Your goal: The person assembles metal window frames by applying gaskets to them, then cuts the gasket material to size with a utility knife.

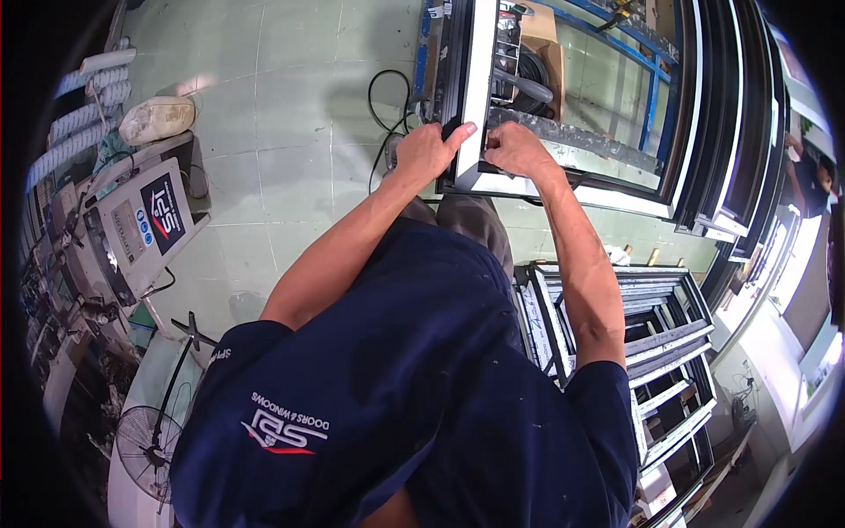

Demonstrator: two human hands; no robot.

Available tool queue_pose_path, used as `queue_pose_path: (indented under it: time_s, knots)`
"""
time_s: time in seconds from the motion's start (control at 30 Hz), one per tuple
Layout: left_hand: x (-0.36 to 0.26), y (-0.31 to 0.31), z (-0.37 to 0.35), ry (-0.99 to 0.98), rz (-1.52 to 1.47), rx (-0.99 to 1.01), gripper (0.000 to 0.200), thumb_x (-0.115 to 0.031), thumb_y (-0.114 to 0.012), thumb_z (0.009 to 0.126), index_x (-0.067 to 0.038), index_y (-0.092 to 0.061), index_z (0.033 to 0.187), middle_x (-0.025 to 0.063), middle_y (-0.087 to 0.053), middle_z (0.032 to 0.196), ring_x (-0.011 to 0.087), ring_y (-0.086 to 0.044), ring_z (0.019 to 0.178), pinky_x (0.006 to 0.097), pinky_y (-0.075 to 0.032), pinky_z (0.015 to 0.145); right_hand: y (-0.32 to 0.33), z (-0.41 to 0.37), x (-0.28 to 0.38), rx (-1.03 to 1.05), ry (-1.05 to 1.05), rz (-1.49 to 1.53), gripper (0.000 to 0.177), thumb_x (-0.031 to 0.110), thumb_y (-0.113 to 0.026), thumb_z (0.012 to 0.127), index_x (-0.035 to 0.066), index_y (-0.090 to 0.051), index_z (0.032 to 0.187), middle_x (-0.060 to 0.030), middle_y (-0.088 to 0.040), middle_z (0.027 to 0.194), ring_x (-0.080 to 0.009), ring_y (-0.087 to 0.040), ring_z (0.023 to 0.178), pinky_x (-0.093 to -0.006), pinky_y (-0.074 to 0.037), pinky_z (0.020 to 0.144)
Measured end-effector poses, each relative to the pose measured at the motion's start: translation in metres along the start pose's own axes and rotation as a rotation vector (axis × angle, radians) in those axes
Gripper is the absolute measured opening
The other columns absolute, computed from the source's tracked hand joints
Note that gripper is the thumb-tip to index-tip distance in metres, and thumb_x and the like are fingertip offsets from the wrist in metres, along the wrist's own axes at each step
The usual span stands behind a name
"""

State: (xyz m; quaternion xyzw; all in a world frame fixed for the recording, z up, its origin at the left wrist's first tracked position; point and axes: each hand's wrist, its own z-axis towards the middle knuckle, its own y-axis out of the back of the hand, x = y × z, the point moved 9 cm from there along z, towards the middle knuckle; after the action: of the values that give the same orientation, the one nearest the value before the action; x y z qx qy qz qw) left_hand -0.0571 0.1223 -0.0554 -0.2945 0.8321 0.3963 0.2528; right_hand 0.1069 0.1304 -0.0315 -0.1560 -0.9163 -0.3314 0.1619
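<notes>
A black-and-white window frame (474, 84) lies in front of me on a blue stand (653, 106). My left hand (422, 157) grips the outer edge near its closest corner, thumb laid over the white face and the other fingers mostly hidden at the side. Inside that same corner, my right hand (524, 151) is closed in a pinch against the frame's inner edge. Whatever lies between those fingertips is too small or hidden to make out. A dark strip (607, 187) runs along the near inner edge, to the right of my right hand.
Through the frame opening shows a cardboard box (547, 53) with a coiled black hose. More long frames (717, 106) stand at right, and stacked frames (660, 352) lie lower right. A black cable (380, 92), a machine (145, 224) and a fan (151, 451) are at left. Another person (805, 180) is far right.
</notes>
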Motion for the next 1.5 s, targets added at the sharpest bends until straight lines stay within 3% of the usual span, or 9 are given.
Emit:
queue_pose_path:
  time_s: [0.1,0.3,0.4,0.5,0.6,0.7,1.1,1.33,1.5]
  knots:
    - [0.001,-0.003,0.002,0.006,0.008,-0.006,0.093,-0.082,-0.042,0.089,0.008,-0.068,0.082,0.0301,-0.068,0.082,0.0447,-0.067,0.088,0.0509,-0.051,0.079,0.014,0.003,0.001,-0.127,0.057,0.052,0.027,0.016,-0.066,0.071,-0.001,-0.075,0.089,-0.0244,-0.071,0.086,-0.0393,-0.071,0.089,-0.0442,-0.055,0.084]
    - [0.002,-0.001,0.002,0.006,0.012,-0.012,0.093,-0.081,-0.042,0.089,0.008,-0.069,0.083,0.0295,-0.068,0.083,0.0441,-0.068,0.089,0.0504,-0.051,0.08,0.002,-0.002,0.001,0.01,-0.004,0.053,0.029,0.017,-0.065,0.072,-0.004,-0.074,0.09,-0.0261,-0.071,0.086,-0.0387,-0.071,0.087,-0.0433,-0.055,0.083]
    - [0.003,-0.003,0.001,0.012,0.012,-0.002,0.093,-0.081,-0.042,0.089,0.008,-0.069,0.084,0.0295,-0.069,0.083,0.0441,-0.068,0.089,0.0502,-0.051,0.08,0.0,0.003,-0.003,-0.013,0.045,0.109,0.027,0.017,-0.068,0.071,-0.005,-0.073,0.085,-0.0235,-0.07,0.076,-0.0346,-0.07,0.073,-0.0411,-0.054,0.073]
    - [0.001,-0.001,0.002,0.008,0.018,-0.005,0.093,-0.081,-0.042,0.089,0.008,-0.069,0.085,0.0297,-0.069,0.084,0.0441,-0.068,0.09,0.0502,-0.051,0.08,0.003,0.004,-0.003,-0.05,0.076,0.095,0.026,0.016,-0.067,0.072,-0.005,-0.072,0.086,-0.0231,-0.069,0.075,-0.0342,-0.069,0.072,-0.0417,-0.054,0.073]
    - [0.002,-0.002,0.0,0.018,0.018,0.016,0.093,-0.081,-0.042,0.089,0.008,-0.07,0.086,0.0301,-0.069,0.084,0.0441,-0.068,0.09,0.05,-0.051,0.081,-0.004,-0.001,-0.004,0.012,0.071,0.112,0.025,0.015,-0.066,0.073,-0.004,-0.073,0.087,-0.023,-0.07,0.077,-0.0359,-0.07,0.074,-0.0428,-0.054,0.074]
    - [0.001,-0.002,0.002,0.009,0.01,0.015,0.094,-0.081,-0.042,0.088,0.008,-0.07,0.087,0.0305,-0.069,0.085,0.0442,-0.068,0.09,0.0498,-0.051,0.081,0.003,0.001,0.005,0.011,0.084,-0.076,0.024,0.014,-0.067,0.074,0.0,-0.075,0.092,-0.0222,-0.073,0.089,-0.0387,-0.07,0.09,-0.0455,-0.055,0.085]
    - [0.001,-0.001,0.0,0.017,0.016,0.011,0.095,-0.081,-0.043,0.088,0.01,-0.07,0.087,0.0323,-0.068,0.086,0.0447,-0.068,0.09,0.0498,-0.052,0.081,0.004,-0.005,0.022,0.061,0.226,-0.26,0.013,0.012,-0.068,0.076,0.006,-0.074,0.087,-0.0184,-0.072,0.085,-0.0394,-0.069,0.088,-0.0481,-0.054,0.082]
    - [-0.002,0.001,0.0,0.005,0.011,0.001,0.093,-0.079,-0.044,0.089,0.01,-0.07,0.086,0.0317,-0.068,0.084,0.0447,-0.068,0.089,0.0494,-0.052,0.08,0.012,-0.016,0.012,-0.081,0.316,-0.281,0.009,0.012,-0.069,0.08,0.008,-0.071,0.087,-0.0143,-0.071,0.085,-0.0365,-0.069,0.089,-0.0473,-0.054,0.081]
    - [0.001,-0.001,0.003,-0.062,-0.011,-0.075,0.097,-0.082,-0.043,0.087,0.011,-0.069,0.078,0.0285,-0.068,0.074,0.0425,-0.07,0.078,0.0487,-0.055,0.069,0.018,-0.032,0.02,-0.24,0.451,-0.367,0.004,0.013,-0.07,0.081,0.009,-0.07,0.083,-0.0089,-0.069,0.087,-0.0317,-0.069,0.087,-0.0445,-0.055,0.078]
